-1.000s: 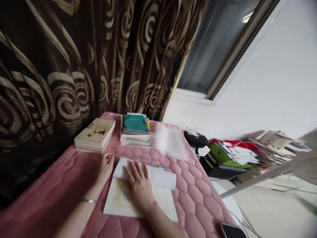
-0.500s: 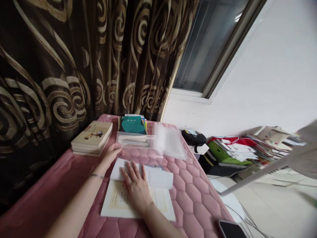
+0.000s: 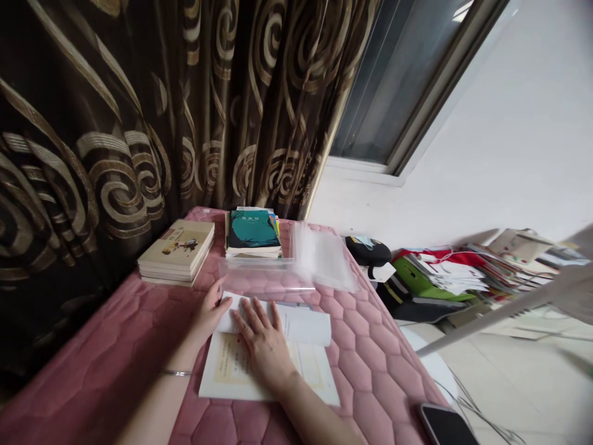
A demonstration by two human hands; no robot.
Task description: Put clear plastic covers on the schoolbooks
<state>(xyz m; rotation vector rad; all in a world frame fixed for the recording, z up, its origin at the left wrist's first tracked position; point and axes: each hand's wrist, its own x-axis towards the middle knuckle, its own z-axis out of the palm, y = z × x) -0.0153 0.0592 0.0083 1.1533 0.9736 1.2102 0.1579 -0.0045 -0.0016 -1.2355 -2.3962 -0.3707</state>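
Note:
An open book (image 3: 273, 377) lies on the pink quilted mattress, its upper leaf curling up along the far side. My right hand (image 3: 264, 340) presses flat on the book with fingers spread, holding nothing. A clear plastic sheet (image 3: 269, 279) stands folded up along the book's far edge. At its left end, my left hand (image 3: 214, 312) pinches the sheet's edge between thumb and fingers, beside the book's far left corner. The fingertips are partly blurred. More clear plastic sheets (image 3: 324, 259) lie flat beyond, to the right.
A stack of beige books (image 3: 178, 250) sits at the far left. Behind the plastic sheet is another stack topped by a teal book (image 3: 252, 230). A phone (image 3: 447, 425) rests at the near right edge. Papers and bags (image 3: 430, 278) pile up beyond the mattress, near a white fan pole (image 3: 486, 318).
My left hand has come nearer along the left side, bringing the plastic sheet's edge down toward the book. My right hand stays flat on the pages. The view has shifted slightly.

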